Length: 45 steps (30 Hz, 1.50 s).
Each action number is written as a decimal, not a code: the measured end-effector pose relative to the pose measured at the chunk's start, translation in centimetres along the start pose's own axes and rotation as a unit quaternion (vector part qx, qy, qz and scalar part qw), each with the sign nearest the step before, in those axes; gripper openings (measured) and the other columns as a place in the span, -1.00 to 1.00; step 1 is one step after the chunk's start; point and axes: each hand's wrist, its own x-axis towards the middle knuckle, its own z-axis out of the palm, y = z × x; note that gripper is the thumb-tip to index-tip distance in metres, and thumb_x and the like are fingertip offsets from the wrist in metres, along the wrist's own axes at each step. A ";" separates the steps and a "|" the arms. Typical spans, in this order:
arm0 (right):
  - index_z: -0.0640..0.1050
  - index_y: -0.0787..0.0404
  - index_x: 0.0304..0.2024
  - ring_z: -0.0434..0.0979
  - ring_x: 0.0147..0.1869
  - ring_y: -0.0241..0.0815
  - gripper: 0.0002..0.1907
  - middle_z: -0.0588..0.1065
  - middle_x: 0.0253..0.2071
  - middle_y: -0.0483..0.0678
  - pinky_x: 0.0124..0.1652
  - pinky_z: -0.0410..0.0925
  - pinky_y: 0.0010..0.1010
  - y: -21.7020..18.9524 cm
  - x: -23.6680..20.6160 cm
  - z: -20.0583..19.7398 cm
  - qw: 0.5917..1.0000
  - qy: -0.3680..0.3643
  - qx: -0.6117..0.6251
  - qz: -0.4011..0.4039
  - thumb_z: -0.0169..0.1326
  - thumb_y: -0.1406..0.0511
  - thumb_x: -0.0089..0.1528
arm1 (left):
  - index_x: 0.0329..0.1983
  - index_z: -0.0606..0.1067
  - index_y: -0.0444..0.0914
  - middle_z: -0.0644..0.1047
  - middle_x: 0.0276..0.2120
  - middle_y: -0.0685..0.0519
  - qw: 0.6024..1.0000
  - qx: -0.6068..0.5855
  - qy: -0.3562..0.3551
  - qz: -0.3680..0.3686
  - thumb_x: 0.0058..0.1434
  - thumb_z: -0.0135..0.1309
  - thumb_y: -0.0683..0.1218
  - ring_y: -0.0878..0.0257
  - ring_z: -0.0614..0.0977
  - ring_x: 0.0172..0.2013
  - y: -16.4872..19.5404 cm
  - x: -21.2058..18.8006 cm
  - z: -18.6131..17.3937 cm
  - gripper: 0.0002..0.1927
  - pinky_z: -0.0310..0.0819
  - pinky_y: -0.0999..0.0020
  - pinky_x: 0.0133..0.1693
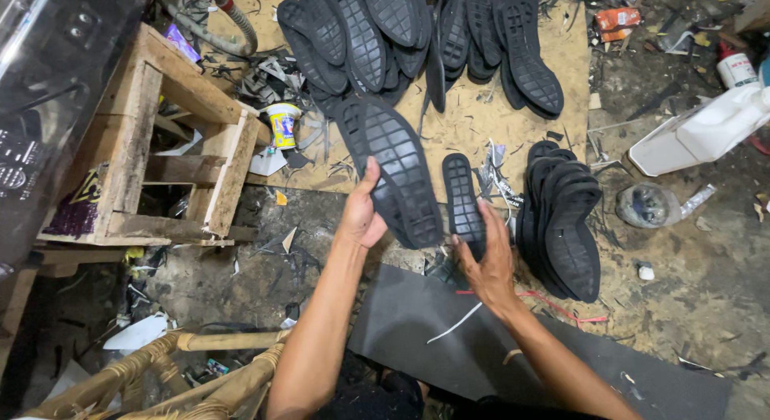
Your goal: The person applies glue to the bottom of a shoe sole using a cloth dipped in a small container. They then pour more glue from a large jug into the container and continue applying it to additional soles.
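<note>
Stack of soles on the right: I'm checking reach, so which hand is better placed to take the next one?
Right. The right hand on the small sole lies beside the stack; the left hand holds a big sole.

Left hand [362,219] and right hand [487,263] each hold a black sole [397,167].

Matt black rubber soles [399,170] with ridged treads lie by a rough raw-wood stool [172,143] and glossy white plastic jug [706,129].
</note>
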 end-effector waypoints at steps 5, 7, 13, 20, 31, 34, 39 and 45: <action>0.19 0.37 0.43 0.47 0.36 0.00 -0.14 0.38 0.33 0.21 0.27 0.37 -0.24 -4.5 2.0 -1.0 0.976 -0.040 0.213 0.034 0.29 0.31 0.18 | 0.27 0.39 -0.34 0.56 0.10 -0.08 0.997 0.067 0.023 0.016 0.43 0.01 0.08 0.10 0.62 0.07 -1.8 0.3 1.8 -0.51 0.51 0.11 0.13; 0.10 0.41 0.40 0.44 0.28 -0.03 0.03 0.34 0.26 0.23 0.18 0.36 -0.27 -6.1 2.5 -1.5 0.965 -0.061 0.242 0.085 0.37 0.30 0.01 | 0.29 0.38 -0.33 0.55 0.12 -0.08 0.999 0.052 0.000 0.012 0.44 0.01 0.06 0.11 0.61 0.09 -2.2 0.4 2.3 -0.51 0.51 0.13 0.14; 0.35 0.34 0.27 0.64 0.05 -0.21 -0.22 0.61 0.02 0.09 0.05 0.50 -0.40 -6.8 2.4 -2.4 0.929 -0.133 0.273 0.210 0.36 0.35 0.03 | 0.32 0.36 -0.32 0.53 0.14 -0.06 0.998 0.061 -0.010 0.022 0.45 0.02 0.04 0.12 0.59 0.11 -2.2 0.1 2.9 -0.52 0.50 0.15 0.15; 0.50 0.34 -0.03 0.59 -0.04 -0.30 -0.55 0.57 -0.11 -0.03 -0.04 0.48 -0.48 -5.2 2.2 -4.8 0.929 -0.087 0.324 0.155 0.37 0.42 0.08 | 0.32 0.36 -0.33 0.53 0.16 -0.07 0.998 0.064 -0.003 0.015 0.44 0.00 0.08 0.10 0.58 0.14 -2.2 0.2 3.4 -0.48 0.47 0.10 0.19; 0.49 0.27 0.03 0.47 -0.27 -0.36 -0.85 0.50 -0.25 -0.14 -0.24 0.37 -0.53 -5.2 7.4 -11.2 0.913 0.061 0.400 0.056 0.04 0.34 0.45 | 0.39 0.30 -0.44 0.45 0.27 -0.23 0.993 0.079 -0.085 0.003 0.25 -0.64 0.61 -0.08 0.48 0.28 1.1 -0.9 3.7 0.17 0.37 -0.12 0.31; 0.50 0.34 0.04 0.43 -0.26 -0.40 -0.79 0.49 -0.25 -0.17 -0.24 0.34 -0.56 -1.5 9.2 -7.5 0.899 0.008 0.425 0.105 0.03 0.30 0.47 | 0.41 0.27 -0.44 0.41 0.30 -0.24 0.991 0.056 -0.120 0.004 0.30 -0.63 0.59 -0.10 0.45 0.30 1.2 -1.4 4.1 0.14 0.35 -0.26 0.29; 0.52 0.30 0.21 0.35 -0.32 -0.32 -0.62 0.42 -0.33 -0.07 -0.31 0.28 -0.47 4.0 10.5 -1.9 0.984 -0.063 0.121 0.114 0.09 0.27 0.37 | 0.45 0.22 -0.41 0.38 0.33 -0.27 0.987 -0.046 -0.151 -0.013 0.42 -0.58 0.48 -0.14 0.42 0.34 0.8 -1.8 4.6 -0.02 0.32 -0.37 0.29; 0.56 0.30 0.13 0.48 -0.16 -0.38 -0.70 0.56 -0.17 -0.10 -0.13 0.38 -0.53 1.9 7.9 -2.4 0.973 -0.057 0.206 0.084 0.06 0.30 0.38 | 0.47 0.21 -0.42 0.36 0.35 -0.26 0.989 -0.083 -0.119 0.005 0.51 -0.44 0.36 -0.12 0.42 0.34 0.5 -1.1 4.0 -0.16 0.28 -0.16 0.35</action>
